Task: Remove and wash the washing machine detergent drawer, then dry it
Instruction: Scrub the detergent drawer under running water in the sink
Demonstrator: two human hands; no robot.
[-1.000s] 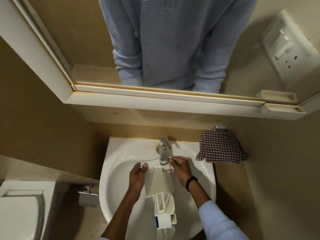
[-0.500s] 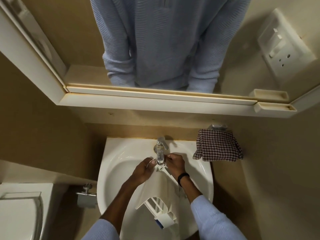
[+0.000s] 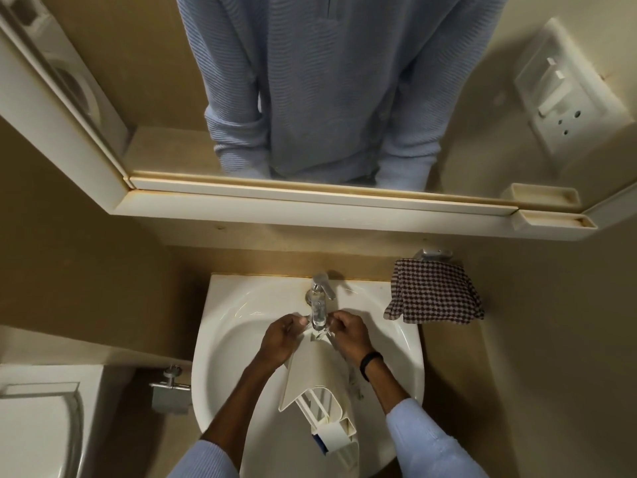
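1. A checked cloth hangs right of the sink. A toilet sits at lower left, with a paper holder between it and the sink. A mirror spans the top of the frame.
2. The tap stands over the drawer's far end, between the hands, hiding some fingertips.
3. The drawer is at lower centre, tilted over the bowl, with its compartments toward the bottom edge.
4. The left hand grips the drawer's far left edge with its fingers curled together. The right hand, with a black band on its wrist, pinches the far right corner.
5. Count: one drawer, one tap, one sink, one cloth, two hands.
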